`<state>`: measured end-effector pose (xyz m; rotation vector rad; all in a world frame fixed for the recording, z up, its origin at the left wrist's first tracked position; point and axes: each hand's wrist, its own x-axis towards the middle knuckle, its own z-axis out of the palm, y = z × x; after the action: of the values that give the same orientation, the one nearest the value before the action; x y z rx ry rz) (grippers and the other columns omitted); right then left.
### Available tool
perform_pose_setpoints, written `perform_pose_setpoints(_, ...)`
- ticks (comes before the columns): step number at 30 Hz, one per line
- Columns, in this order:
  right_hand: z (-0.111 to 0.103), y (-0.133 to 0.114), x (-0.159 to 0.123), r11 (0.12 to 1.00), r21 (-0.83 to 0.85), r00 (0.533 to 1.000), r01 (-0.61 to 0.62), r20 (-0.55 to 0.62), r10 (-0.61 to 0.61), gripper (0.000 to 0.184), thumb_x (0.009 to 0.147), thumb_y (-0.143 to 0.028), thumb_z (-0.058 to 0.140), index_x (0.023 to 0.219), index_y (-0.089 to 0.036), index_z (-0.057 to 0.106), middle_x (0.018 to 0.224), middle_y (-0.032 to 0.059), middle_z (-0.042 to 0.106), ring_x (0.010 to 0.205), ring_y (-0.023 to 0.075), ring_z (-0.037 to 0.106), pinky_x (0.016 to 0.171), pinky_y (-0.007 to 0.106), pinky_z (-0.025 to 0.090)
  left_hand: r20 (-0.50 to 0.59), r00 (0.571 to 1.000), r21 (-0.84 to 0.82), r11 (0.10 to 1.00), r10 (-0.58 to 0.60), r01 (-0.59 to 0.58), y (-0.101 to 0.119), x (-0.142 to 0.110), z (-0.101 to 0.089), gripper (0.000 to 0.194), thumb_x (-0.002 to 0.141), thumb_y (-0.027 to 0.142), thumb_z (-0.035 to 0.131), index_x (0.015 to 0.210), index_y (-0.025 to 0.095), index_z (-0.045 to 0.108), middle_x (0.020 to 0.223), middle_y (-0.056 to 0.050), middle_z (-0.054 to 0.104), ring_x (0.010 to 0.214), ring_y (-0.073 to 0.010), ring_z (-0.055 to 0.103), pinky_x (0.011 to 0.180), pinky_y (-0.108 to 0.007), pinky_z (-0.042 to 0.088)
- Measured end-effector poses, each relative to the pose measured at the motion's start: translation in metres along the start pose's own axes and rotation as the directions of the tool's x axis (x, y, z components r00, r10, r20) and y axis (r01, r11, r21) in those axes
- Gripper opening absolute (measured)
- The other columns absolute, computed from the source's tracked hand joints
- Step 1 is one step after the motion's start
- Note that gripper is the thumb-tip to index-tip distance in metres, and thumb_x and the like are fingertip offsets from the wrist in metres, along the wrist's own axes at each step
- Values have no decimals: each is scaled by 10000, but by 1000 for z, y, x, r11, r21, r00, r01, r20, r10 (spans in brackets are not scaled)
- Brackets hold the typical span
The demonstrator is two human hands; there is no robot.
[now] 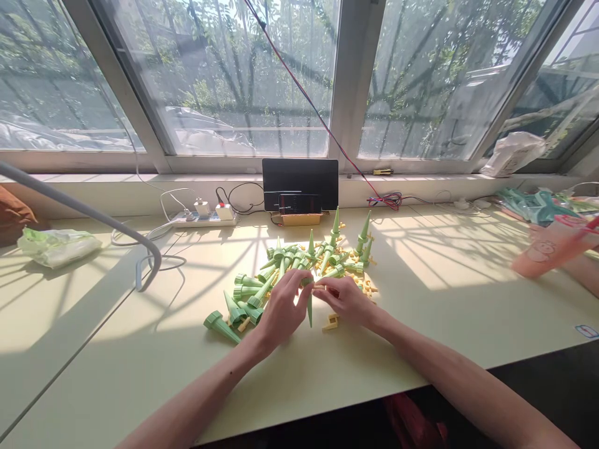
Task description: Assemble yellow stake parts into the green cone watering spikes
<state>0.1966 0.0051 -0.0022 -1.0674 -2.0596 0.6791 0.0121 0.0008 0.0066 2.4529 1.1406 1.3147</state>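
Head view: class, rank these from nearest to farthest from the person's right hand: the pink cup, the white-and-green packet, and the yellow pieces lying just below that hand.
From the right hand:
1. Yellow pieces: just below it in the picture.
2. Pink cup: well off to the right.
3. White-and-green packet: over at the far left.

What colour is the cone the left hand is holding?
Green; the cone held in the left hand shows best in the head view.
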Motion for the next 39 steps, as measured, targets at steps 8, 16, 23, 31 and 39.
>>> perform_pose_setpoints(8, 1, 1, 2, 999, 19, 999, 33, 23, -33, 475, 983, -404, 383, 571, -183, 304, 576, -50, 219, 539, 88, 218, 517, 254, 188, 8, 1000, -6, 1000, -2, 2, 0, 0, 1, 80, 938, 185, 493, 1000, 197, 541, 908, -38, 630, 731, -139, 569, 659, -275, 487)
perform_pose_setpoints(16, 0, 0, 0, 1000, 12, 1000, 2, 11, -2, 361, 952, -408, 475, 671, -182, 474, 540, -75, 236, 504, 82, 231, 502, 245, 198, 10, 1000, -12, 1000, 3, -3, -1, 0, 1, 75, 938, 175, 487, 993, 195, 534, 901, -34, 622, 750, -142, 569, 668, -271, 484)
perform_pose_setpoints(23, 2, 2, 2, 999, 32, 999, 29, 33, -30, 469, 988, -412, 373, 582, -182, 332, 576, -49, 232, 538, 87, 234, 517, 249, 202, 15, 1000, -10, 1000, 1, -1, 0, 0, 1, 68, 937, 173, 496, 991, 192, 533, 907, -31, 622, 748, -134, 566, 667, -259, 476)
perform_pose_setpoints(31, 2, 2, 0, 1000, 20, 1000, -3, 2, 3, 315, 958, -401, 472, 746, -178, 542, 538, -77, 255, 501, 82, 237, 503, 245, 198, 15, 1000, -9, 1000, -4, 4, 0, 0, 1, 65, 946, 176, 482, 979, 191, 535, 907, -34, 622, 752, -136, 560, 669, -266, 476)
perform_pose_setpoints(39, 3, 3, 2, 999, 33, 999, 44, 14, -44, 450, 980, -377, 412, 602, -182, 264, 581, -55, 216, 543, 82, 214, 519, 254, 184, 22, 1000, -14, 1000, -7, 7, -1, 0, 1, 64, 944, 173, 484, 983, 190, 532, 899, -30, 614, 749, -132, 555, 668, -262, 472)
